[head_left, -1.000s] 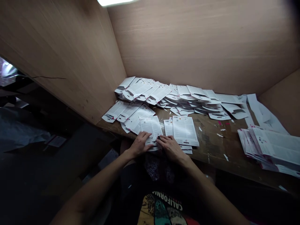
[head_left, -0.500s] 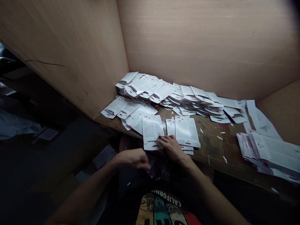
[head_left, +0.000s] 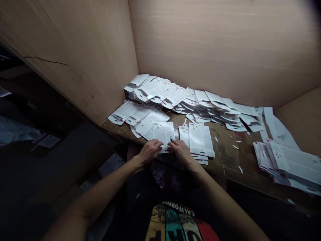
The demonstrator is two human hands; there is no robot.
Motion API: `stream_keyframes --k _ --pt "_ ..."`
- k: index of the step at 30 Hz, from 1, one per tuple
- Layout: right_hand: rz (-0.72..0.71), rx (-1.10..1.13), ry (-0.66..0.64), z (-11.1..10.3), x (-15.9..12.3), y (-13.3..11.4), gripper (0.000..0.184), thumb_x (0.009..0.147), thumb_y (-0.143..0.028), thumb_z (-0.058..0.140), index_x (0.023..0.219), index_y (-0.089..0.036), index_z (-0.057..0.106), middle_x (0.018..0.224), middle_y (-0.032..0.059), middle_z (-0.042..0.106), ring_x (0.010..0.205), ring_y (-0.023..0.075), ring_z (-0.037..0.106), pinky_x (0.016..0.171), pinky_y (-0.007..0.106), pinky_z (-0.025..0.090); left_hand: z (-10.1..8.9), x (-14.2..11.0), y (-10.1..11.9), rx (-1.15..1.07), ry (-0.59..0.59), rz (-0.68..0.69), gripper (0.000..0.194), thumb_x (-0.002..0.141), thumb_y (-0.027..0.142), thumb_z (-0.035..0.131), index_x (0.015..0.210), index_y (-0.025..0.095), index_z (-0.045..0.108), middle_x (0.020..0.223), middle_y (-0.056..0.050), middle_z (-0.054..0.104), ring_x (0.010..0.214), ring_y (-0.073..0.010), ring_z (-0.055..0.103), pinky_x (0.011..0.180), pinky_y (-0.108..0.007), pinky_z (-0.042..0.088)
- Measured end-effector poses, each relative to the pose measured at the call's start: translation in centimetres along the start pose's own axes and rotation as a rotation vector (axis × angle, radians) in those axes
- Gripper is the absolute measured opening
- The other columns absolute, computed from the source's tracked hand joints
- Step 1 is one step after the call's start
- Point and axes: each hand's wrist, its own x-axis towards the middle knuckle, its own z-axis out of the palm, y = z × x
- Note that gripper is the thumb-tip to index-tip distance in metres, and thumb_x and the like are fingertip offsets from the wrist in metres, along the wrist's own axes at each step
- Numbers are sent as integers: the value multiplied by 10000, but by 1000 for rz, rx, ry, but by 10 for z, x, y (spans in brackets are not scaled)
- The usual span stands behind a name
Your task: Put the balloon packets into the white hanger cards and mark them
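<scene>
A white printed card (head_left: 163, 132) lies at the near edge of the wooden bench (head_left: 225, 157). My left hand (head_left: 149, 150) rests on its lower left corner, fingers curled down onto it. My right hand (head_left: 181, 150) touches its lower right corner and holds a small dark pen-like tool (head_left: 171, 139) with its tip sticking up. Just right of my hands lies a short stack of the same cards (head_left: 200, 140).
A long heap of white cards (head_left: 180, 98) runs along the back wall. Another thick stack (head_left: 288, 164) sits at the right. Wooden panels close the booth on the left, back and right. Small paper scraps (head_left: 235, 146) dot the bench. Dark floor lies left.
My left hand dropped below the bench edge half a second ago and has come back up onto the card. The right hand stayed at the card's corner.
</scene>
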Motion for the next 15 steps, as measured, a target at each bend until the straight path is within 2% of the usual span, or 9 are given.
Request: stream_keyframes --k 4,6,7,9,11,13,15 --pt "15 -37 10 -1 10 -16 130 1029 -219 614 1125 -228 702 1026 97 715 1005 285 610 887 379 452 3 -1 -6 153 -12 205 456 1007 252 620 1462 236 588 1541 -129 583 1204 -296 609 1047 -471 509" --pt "20 -32 92 -7 6 -12 152 1043 -265 604 1156 -229 699 1070 103 728 1063 292 619 953 401 460 -2 -6 -15 186 56 266 465 999 189 600 1462 233 597 1481 -111 647 1140 -291 636 986 -470 531" --pt "54 -18 173 -12 0 -5 182 1052 -290 590 1188 -225 692 1112 110 733 1107 294 621 993 413 456 -5 -9 -21 179 117 281 460 1006 151 563 1457 232 602 1426 -101 690 1117 -283 650 957 -460 539" --pt "223 19 386 -22 -19 21 268 1063 -347 558 1257 -197 666 1215 141 725 1184 304 616 1057 439 443 -14 -10 -28 127 288 280 503 1009 98 500 1488 229 576 1375 -101 722 1167 -284 657 967 -468 541" --pt "486 66 535 -34 -43 55 353 1047 -413 547 1274 -163 650 1262 181 712 1192 332 622 1052 470 451 -18 -3 -23 61 427 272 571 1000 72 463 1546 230 519 1423 -116 692 1327 -303 605 1067 -523 508" --pt "690 173 526 -44 -63 88 404 1018 -471 533 1242 -156 649 1208 189 729 1113 342 658 980 468 488 -12 14 -1 20 456 294 586 992 73 449 1554 226 513 1472 -124 656 1446 -313 527 1166 -577 440" --pt "785 285 463 -49 -72 114 418 1015 -497 470 1190 -159 644 1105 173 750 1010 319 691 893 431 518 6 39 29 16 366 334 518 1000 108 459 1494 211 578 1463 -125 663 1452 -315 530 1210 -588 397"
